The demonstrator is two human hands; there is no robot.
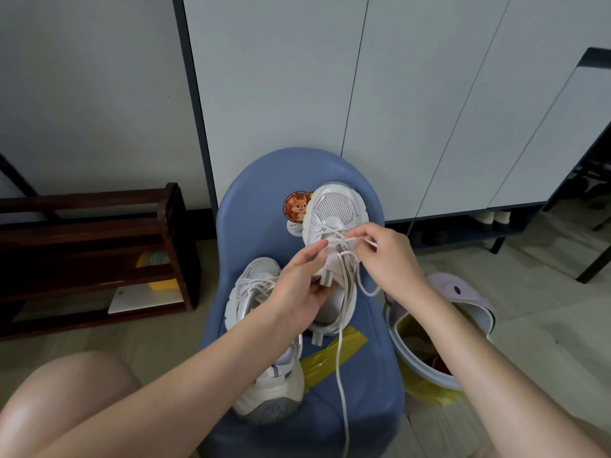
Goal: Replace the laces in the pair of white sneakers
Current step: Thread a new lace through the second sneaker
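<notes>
Sneakers sit on a blue stool (264,233): the far sneaker (334,209), white mesh with grey trim, is half-laced. The right hand (386,256) pinches its cream lace (340,365), whose loose end trails off the seat. The left hand (304,285) grips its tongue. The near sneaker (264,342) lies laced beside it.

A round orange squirrel sticker (296,206) near the back edge of the blue plastic chair seat (264,233) reads "Good Life"; its white label's print is illegible.
</notes>
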